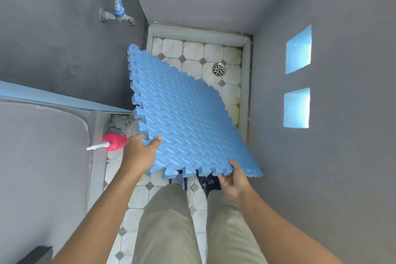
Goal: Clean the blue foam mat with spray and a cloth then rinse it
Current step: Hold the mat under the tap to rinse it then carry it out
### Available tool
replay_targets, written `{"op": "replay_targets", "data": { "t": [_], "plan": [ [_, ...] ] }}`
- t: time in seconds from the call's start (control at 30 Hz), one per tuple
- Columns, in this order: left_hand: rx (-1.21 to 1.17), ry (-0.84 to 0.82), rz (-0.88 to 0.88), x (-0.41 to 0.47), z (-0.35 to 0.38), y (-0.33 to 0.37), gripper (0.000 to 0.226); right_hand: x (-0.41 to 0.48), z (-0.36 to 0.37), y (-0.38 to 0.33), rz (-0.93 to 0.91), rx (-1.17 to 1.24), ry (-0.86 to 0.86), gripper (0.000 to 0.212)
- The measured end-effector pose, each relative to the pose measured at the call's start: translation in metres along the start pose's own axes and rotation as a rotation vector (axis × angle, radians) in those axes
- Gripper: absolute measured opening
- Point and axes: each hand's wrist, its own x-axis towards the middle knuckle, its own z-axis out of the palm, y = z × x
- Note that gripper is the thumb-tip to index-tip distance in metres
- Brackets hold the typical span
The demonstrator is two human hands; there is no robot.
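Note:
I hold a blue foam mat (184,111) with a ridged surface and jigsaw edges tilted above the tiled floor. My left hand (140,152) grips its near left corner, thumb on top. My right hand (234,180) grips the near edge from below, further right. A pink spray bottle (113,142) with a white nozzle stands on the floor just left of my left hand. A grey cloth (119,125) lies crumpled behind the bottle, by the wall.
A tap (117,14) with a blue handle juts from the grey left wall. A round metal drain (219,69) sits in the white octagon tile floor (192,51) beyond the mat. Grey walls close in on three sides; a grey basin (42,146) is at left.

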Motion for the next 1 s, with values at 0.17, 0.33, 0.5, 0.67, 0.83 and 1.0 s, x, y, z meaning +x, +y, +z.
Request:
{"op": "replay_targets", "data": {
  "t": [0.17, 0.33, 0.5, 0.67, 0.83, 1.0],
  "plan": [
    [-0.024, 0.045, -0.059, -0.051, -0.014, -0.028, 0.044, -0.056, -0.026, 0.008, 0.002, -0.059, 0.04, 0.023],
    [-0.001, 0.05, -0.122, -0.105, -0.044, -0.05, 0.036, -0.104, -0.051, 0.039, 0.056, -0.172, 0.124, 0.007],
    [0.01, 0.037, -0.212, -0.151, -0.068, -0.07, 0.035, -0.15, -0.069, 0.059, 0.124, -0.201, 0.135, 0.011],
    [-0.051, 0.015, -0.255, -0.191, -0.082, -0.102, 0.042, -0.193, -0.083, 0.063, 0.183, -0.253, 0.185, 0.013],
    [-0.123, 0.031, -0.202, -0.238, -0.093, -0.133, 0.054, -0.223, -0.108, 0.062, 0.203, -0.307, 0.171, 0.011],
    [-0.207, 0.048, -0.222, -0.278, -0.099, -0.172, 0.064, -0.239, -0.134, 0.086, 0.198, -0.384, 0.176, 0.011]
  ]
}}
